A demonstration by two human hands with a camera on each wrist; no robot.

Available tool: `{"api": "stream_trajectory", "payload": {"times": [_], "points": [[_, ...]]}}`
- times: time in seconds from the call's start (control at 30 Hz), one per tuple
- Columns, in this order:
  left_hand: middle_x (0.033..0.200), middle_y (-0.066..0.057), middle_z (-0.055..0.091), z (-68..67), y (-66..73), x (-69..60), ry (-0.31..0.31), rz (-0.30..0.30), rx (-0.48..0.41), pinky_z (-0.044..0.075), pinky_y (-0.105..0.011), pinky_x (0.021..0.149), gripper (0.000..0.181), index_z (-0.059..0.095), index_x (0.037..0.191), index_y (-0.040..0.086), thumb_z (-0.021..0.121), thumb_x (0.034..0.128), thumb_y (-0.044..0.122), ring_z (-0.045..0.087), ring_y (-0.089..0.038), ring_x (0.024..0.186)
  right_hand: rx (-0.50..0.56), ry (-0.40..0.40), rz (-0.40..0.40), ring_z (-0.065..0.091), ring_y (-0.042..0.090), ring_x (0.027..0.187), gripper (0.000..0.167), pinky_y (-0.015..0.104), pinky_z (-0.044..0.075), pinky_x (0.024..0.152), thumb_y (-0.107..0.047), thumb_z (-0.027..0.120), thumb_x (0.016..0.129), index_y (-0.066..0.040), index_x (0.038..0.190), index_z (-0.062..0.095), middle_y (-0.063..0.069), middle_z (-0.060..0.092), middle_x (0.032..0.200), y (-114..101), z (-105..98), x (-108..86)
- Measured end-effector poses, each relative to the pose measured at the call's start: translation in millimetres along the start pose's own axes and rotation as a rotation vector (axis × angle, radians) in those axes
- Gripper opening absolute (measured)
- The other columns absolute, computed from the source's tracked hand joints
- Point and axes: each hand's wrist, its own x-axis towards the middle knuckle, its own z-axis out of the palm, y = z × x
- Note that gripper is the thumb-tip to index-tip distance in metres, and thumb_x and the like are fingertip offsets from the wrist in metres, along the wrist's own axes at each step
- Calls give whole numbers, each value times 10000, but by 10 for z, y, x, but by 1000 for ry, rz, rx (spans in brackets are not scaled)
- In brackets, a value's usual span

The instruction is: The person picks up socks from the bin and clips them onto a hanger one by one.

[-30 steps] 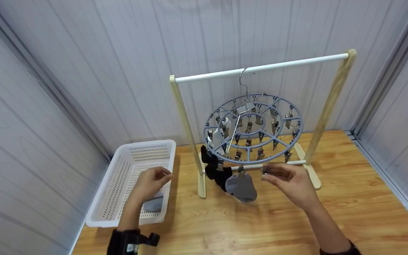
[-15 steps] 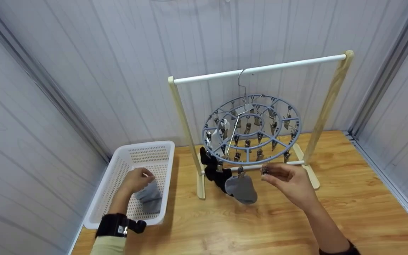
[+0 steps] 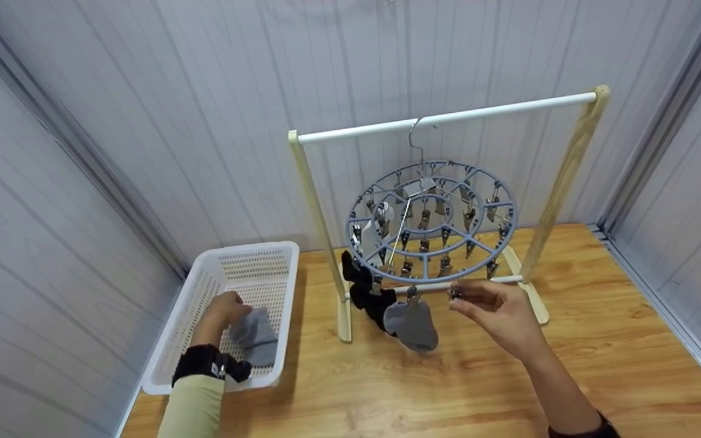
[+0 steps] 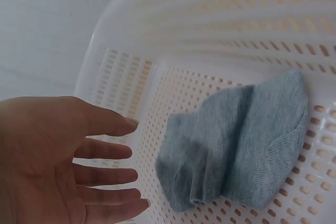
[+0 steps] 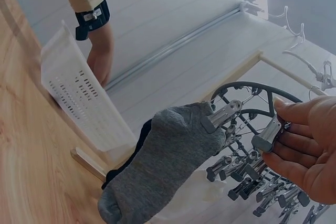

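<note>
Inside the white basket (image 3: 292, 274), my left hand (image 4: 68, 161) is held with straight, slightly spread fingers, just beside a grey sock (image 4: 236, 145) lying folded on the basket floor. The fingertips look apart from the cloth. My right hand (image 3: 496, 313) pinches a metal clip (image 5: 269, 134) at the front rim of the round blue-grey clip hanger (image 3: 426, 275); nothing is in that clip. Left of it, another grey sock (image 5: 168, 161) hangs from a neighbouring clip. Black socks (image 3: 375, 301) and a white one (image 3: 370, 240) hang farther left on the hanger.
A rack with wooden posts (image 3: 563, 182) and a white rail (image 3: 478, 114) bears the hanger by its hook. Several metal clips dangle below the rings. The wooden tabletop (image 3: 375, 389) extends in front, and pale panelled walls (image 3: 204, 121) enclose the back and sides.
My left hand has moved left and down into the basket, toward the grey sock lying there. The right hand keeps its pinch on the clip and has hardly moved.
</note>
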Motion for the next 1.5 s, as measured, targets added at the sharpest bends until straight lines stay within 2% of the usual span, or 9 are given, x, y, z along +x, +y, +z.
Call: {"api": "stream_trajectory", "payload": {"times": [0.23, 0.33, 0.57, 0.8, 0.93, 1.07, 1.2, 1.33, 1.5], "points": [[1170, -326, 624, 5, -95, 92, -50, -106, -107, 574, -561, 918, 400, 561, 1201, -163, 655, 978, 155, 634, -465, 1098, 6, 1, 16, 776, 226, 957, 306, 358, 627, 837, -29, 807, 926, 4, 1226, 752, 183, 770, 1105, -16, 6, -6], [1203, -346, 625, 22, -119, 116, -64, -128, -116, 566, -575, 935, 433, 557, 1228, -183, 653, 980, 159, 633, -484, 1130, 6, 7, 25, 777, 225, 952, 312, 355, 627, 838, -26, 806, 926, 27, 1228, 746, 190, 769, 1103, -20, 6, -8], [987, -256, 653, 52, -181, 122, -46, -132, -75, 571, -540, 832, 300, 606, 1026, -125, 654, 968, 166, 652, -390, 893, 16, 2, 12, 777, 235, 950, 302, 364, 627, 839, -4, 784, 939, 38, 1235, 736, 202, 763, 1105, -11, 9, -5], [953, -200, 660, 89, -225, 171, -34, -154, -120, 580, -529, 825, 271, 626, 1004, -88, 697, 931, 163, 647, -348, 873, 27, -7, 12, 780, 247, 937, 311, 378, 630, 831, 1, 770, 950, 75, 1247, 717, 203, 759, 1106, -14, 4, -1], [947, -184, 651, 81, -218, 176, -39, -143, -142, 577, -495, 801, 277, 633, 1007, -82, 722, 912, 163, 638, -342, 879, 30, -8, 12, 781, 261, 921, 294, 392, 632, 823, -5, 768, 954, 41, 1243, 730, 192, 761, 1101, -11, 4, 4], [973, -159, 632, 96, -224, 178, -39, -139, -162, 579, -486, 830, 288, 633, 1028, -64, 745, 900, 168, 619, -317, 923, 28, -7, 13, 781, 260, 912, 290, 390, 634, 817, -11, 770, 955, 31, 1240, 735, 192, 761, 1095, -10, 3, 4], [920, -100, 594, 129, -249, 198, -34, -137, -216, 574, -475, 838, 225, 608, 915, 7, 772, 875, 156, 587, -263, 883, 26, -4, 17, 781, 255, 919, 294, 397, 632, 822, -9, 771, 953, 41, 1239, 731, 204, 759, 1092, -14, 4, 2], [888, -66, 573, 138, -258, 218, -42, -139, -278, 581, -457, 846, 248, 570, 843, 66, 801, 870, 151, 590, -238, 856, 26, -5, 21, 780, 250, 927, 297, 393, 631, 827, -11, 773, 953, 41, 1242, 730, 211, 757, 1096, -14, 6, 0], [979, -103, 587, 99, -224, 191, -56, -109, -310, 589, -462, 848, 202, 612, 952, 4, 766, 913, 130, 603, -259, 919, 18, -2, 2, 776, 246, 956, 287, 375, 629, 838, 4, 770, 950, 25, 1235, 739, 201, 759, 1113, -6, 5, -2]]}}
